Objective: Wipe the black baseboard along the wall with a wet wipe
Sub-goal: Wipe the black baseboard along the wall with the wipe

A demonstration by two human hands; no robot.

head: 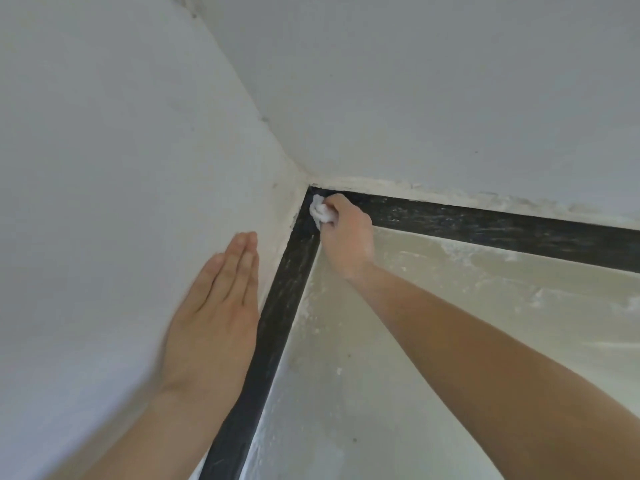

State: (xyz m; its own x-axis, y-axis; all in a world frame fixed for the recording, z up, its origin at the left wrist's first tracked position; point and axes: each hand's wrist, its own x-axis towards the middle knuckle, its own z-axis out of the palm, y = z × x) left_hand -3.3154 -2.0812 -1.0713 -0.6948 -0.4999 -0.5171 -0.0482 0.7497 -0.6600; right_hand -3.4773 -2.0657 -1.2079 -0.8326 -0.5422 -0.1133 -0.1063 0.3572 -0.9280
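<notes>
A black baseboard runs along the far wall and meets a second black strip in the room's corner. Both strips show pale dusty streaks. My right hand is closed around a bunched white wet wipe and presses it against the baseboard right at the corner. My left hand lies flat on the white left wall, fingers straight and together, holding nothing, just left of the near strip.
Two white walls meet at the corner. The pale floor carries whitish dust and smears near the far baseboard. My right forearm crosses the floor from the lower right.
</notes>
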